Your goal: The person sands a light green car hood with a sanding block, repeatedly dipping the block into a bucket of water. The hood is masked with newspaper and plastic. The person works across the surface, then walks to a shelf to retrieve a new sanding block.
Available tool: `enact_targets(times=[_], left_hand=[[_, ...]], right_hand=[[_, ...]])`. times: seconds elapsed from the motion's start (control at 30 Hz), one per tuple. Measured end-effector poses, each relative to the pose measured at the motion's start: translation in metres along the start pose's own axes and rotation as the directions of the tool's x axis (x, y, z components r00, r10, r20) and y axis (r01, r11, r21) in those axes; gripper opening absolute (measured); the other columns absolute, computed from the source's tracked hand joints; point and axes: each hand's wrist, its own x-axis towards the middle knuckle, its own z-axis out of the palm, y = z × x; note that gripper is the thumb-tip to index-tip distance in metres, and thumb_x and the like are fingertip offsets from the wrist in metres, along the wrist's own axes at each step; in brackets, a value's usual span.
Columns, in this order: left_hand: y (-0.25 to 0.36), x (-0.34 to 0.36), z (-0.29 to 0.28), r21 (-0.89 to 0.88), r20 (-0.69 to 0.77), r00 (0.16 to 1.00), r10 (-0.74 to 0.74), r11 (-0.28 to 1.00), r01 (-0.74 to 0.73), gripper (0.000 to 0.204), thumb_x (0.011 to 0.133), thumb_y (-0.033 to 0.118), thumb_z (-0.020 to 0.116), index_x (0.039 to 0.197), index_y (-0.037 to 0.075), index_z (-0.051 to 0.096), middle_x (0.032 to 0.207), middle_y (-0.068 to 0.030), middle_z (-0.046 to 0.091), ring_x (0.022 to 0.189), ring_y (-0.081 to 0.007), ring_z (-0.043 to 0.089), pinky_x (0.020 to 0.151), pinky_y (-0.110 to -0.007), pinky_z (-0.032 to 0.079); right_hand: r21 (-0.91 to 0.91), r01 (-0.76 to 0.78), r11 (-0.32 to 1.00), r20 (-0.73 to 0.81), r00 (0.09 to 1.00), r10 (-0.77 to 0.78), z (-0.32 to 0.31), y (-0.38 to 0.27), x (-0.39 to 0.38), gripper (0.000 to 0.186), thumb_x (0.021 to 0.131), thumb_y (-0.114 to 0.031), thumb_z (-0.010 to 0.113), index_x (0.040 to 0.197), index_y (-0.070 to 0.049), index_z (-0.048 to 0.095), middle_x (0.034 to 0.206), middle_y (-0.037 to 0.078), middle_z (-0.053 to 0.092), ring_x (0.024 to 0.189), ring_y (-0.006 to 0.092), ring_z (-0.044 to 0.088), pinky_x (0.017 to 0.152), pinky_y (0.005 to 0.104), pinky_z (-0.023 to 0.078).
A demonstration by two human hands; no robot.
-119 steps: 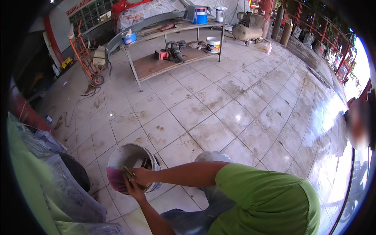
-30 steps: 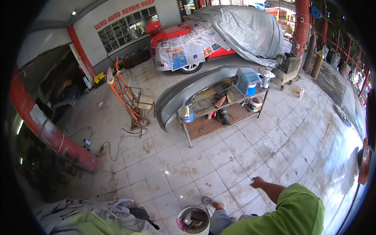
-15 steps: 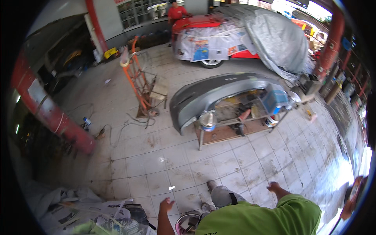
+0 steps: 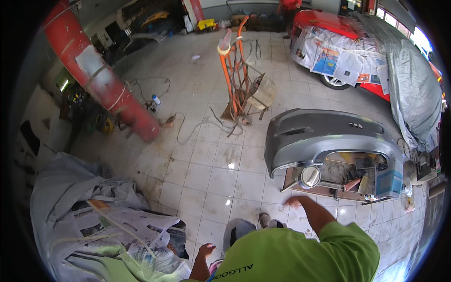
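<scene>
My left hand (image 4: 206,249) hangs low by my side, its thumb held off from loosely bent fingers, with nothing visible in it. Close by are newspaper-masked, grey-covered car parts (image 4: 141,230) and, partly behind my arm, a pinkish container (image 4: 214,267). My right hand (image 4: 294,202) is held forward of my body, slightly blurred, its fingers loosely stretched and no object seen in them. The nearest thing to it is a round can (image 4: 310,176) on a low work stand. A grey car bumper (image 4: 324,134) rests over that stand, apart from both hands.
An orange hand truck (image 4: 230,75) stands ahead, with a hose (image 4: 190,136) on the tiles. A red column (image 4: 101,80) rises at the left. Far right is a red car (image 4: 329,23), masked with newspaper and a grey cover. Another person (image 4: 289,5) stands beside it.
My view has swung left and down, so the bumper and hand truck sit further right. I am nearer the stand. My right arm has come forward across my body.
</scene>
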Motion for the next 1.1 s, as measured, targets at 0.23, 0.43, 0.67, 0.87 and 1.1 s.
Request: enact_targets(times=[0.23,0.43,0.67,0.87,1.1], left_hand=[[-0.045,-0.059,0.019,-0.581,0.306,0.795,-0.524,0.558,0.592,0.027,0.105,0.038,0.065,0.101,0.011,0.067,0.077,-0.0039,0.061,0.063,-0.0167,0.054,0.058,-0.036,0.048],[-0.002,0.074,-0.086,-0.533,0.323,0.851,-0.413,0.664,0.524,0.033,0.104,0.044,0.063,0.108,0.013,0.072,0.091,-0.0043,0.071,0.074,-0.0206,0.064,0.067,-0.041,0.053],[0.110,0.348,-0.332,0.215,-0.144,0.985,-0.092,0.969,0.122,0.047,0.095,0.049,0.072,0.123,0.011,0.074,0.117,-0.0177,0.076,0.110,-0.0360,0.072,0.096,-0.045,0.057],[0.297,0.546,-0.547,-0.007,-0.289,0.944,0.160,0.985,-0.170,0.050,0.093,0.042,0.074,0.128,0.006,0.072,0.117,-0.0174,0.077,0.112,-0.0326,0.073,0.098,-0.041,0.057],[0.358,0.648,-0.669,-0.112,-0.246,0.951,0.185,0.970,-0.217,0.052,0.094,0.048,0.074,0.130,0.011,0.072,0.110,-0.0193,0.077,0.104,-0.0322,0.075,0.092,-0.041,0.057]], right_hand=[[0.511,0.305,0.803,-0.145,0.952,-0.270,-0.269,-0.320,0.101,0.055,0.100,-0.047,0.070,0.146,-0.017,0.064,0.131,0.001,0.070,0.107,0.0187,0.064,0.080,0.0376,0.056],[0.003,-0.008,1.000,0.119,0.993,0.007,-0.277,-0.286,0.217,0.085,0.097,-0.059,0.067,0.164,-0.017,0.037,0.142,0.023,0.065,0.116,0.0343,0.069,0.093,0.0474,0.058],[0.435,-0.602,0.669,0.447,0.790,0.420,-0.289,-0.221,0.160,0.068,0.103,-0.044,0.067,0.163,-0.032,0.037,0.160,0.013,0.046,0.131,0.0406,0.058,0.098,0.0603,0.058],[0.532,-0.684,0.499,0.514,0.729,0.452,-0.307,-0.201,0.149,0.061,0.101,-0.050,0.066,0.153,-0.025,0.047,0.148,0.016,0.051,0.122,0.0385,0.061,0.094,0.0575,0.058],[0.432,-0.577,0.693,0.439,0.806,0.397,-0.513,-0.259,0.376,0.054,0.099,-0.056,0.064,0.138,-0.020,0.059,0.125,0.017,0.064,0.105,0.0338,0.067,0.085,0.0502,0.059]])
